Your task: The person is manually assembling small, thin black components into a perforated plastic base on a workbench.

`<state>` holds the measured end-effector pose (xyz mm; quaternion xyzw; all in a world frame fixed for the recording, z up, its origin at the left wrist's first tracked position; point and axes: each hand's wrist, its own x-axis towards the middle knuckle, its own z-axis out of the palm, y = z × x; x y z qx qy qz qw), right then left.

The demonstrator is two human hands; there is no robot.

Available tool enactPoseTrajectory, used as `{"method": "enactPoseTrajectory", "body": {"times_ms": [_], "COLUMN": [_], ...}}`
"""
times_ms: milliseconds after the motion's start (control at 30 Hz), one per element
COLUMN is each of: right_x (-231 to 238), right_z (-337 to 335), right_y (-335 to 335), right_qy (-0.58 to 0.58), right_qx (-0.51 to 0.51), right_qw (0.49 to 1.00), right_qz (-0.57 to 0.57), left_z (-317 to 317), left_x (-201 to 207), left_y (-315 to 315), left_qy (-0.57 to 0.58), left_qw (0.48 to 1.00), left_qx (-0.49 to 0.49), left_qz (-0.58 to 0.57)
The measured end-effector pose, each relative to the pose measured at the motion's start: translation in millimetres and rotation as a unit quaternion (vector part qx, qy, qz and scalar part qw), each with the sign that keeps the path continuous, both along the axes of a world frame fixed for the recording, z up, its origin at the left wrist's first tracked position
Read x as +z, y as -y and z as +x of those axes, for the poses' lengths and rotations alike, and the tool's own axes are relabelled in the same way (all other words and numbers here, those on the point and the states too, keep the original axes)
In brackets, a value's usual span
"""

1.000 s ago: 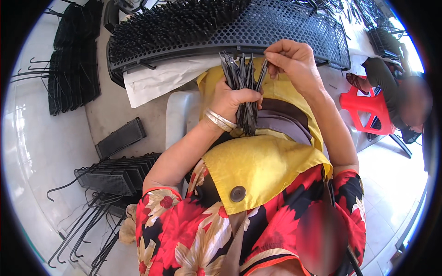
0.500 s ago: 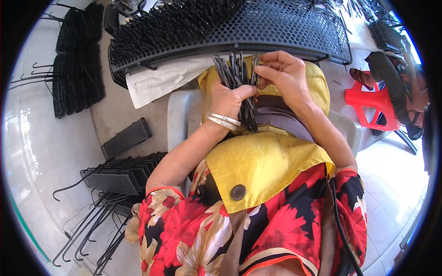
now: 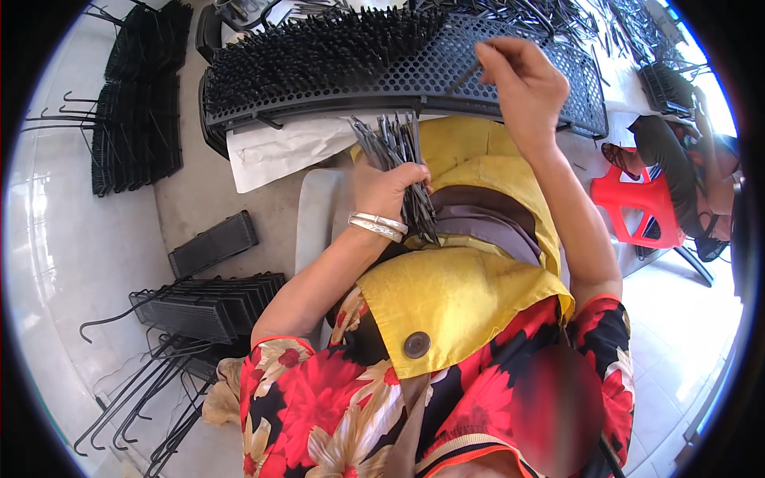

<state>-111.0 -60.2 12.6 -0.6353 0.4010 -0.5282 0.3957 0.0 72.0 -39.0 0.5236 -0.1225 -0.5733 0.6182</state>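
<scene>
My left hand (image 3: 382,187), with two silvery bangles at the wrist, is closed round a bundle of thin dark rods (image 3: 392,143) above my lap. Their ends fan out above the fist and stick out below it. Between thumb and fingertips, my right hand (image 3: 527,88) pinches one slim dark rod (image 3: 464,78). It hangs at a slant over the bare part of a black perforated rack (image 3: 434,60). Many similar rods (image 3: 319,52) stand packed upright in the rack's holes on the left. Whether the pinched rod's tip touches a hole, I cannot tell.
White paper (image 3: 267,151) lies under the rack's near edge. Stacked black racks with hooked rods (image 3: 195,307) sit on the floor at left, with more racks (image 3: 135,131) behind. Loose rods (image 3: 558,20) lie at the far right. A person sits beyond a red stool (image 3: 625,203).
My right hand has moved from beside the bundle up and away over the rack, carrying one rod. My left hand still grips the bundle, now slightly lower and further left.
</scene>
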Motion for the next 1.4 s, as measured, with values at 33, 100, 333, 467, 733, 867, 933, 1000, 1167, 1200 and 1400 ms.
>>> {"method": "enactPoseTrajectory", "body": {"times_ms": [33, 100, 333, 467, 733, 867, 933, 1000, 1167, 1200, 1400], "right_x": [-2, -6, -3, -15, 1, 8, -1, -3, 1, 3, -10], "right_z": [7, 23, 52, 53, 65, 63, 63, 60, 54, 56, 60], "right_y": [8, 26, 34, 41, 49, 54, 54, 47, 48, 45, 43], "right_qy": [-0.005, -0.016, -0.071, -0.160, -0.311, -0.291, -0.245, -0.192, -0.160, -0.140, -0.126], "right_qx": [0.001, -0.013, -0.031, -0.013, 0.082, 0.141, 0.140, 0.119, 0.139, 0.132, 0.098], "right_qw": [0.999, 0.986, 0.963, 0.913, 0.868, 0.915, 0.922, 0.922, 0.923, 0.960, 0.924], "right_qz": [-0.042, -0.168, -0.258, -0.376, -0.378, -0.241, -0.264, -0.315, -0.322, -0.201, -0.347], "left_z": [-1, -3, 0, -1, -1, -2, -2, -2, 0, 0, -1], "left_x": [0, -1, -1, 9, 3, 1, 2, 5, 6, 5, 2], "left_y": [2, 4, 1, 1, -1, -2, -2, -2, -1, -1, -2], "left_qy": [0.000, -0.005, -0.015, -0.013, -0.032, -0.012, -0.011, -0.013, -0.021, -0.017, -0.010], "left_qw": [1.000, 1.000, 1.000, 1.000, 0.999, 1.000, 1.000, 1.000, 0.999, 1.000, 1.000], "left_qx": [-0.001, 0.000, 0.011, 0.004, -0.002, -0.006, -0.009, 0.004, -0.023, -0.015, -0.010], "left_qz": [-0.005, -0.018, -0.011, -0.010, -0.012, -0.017, -0.008, 0.004, 0.026, 0.016, -0.001]}}
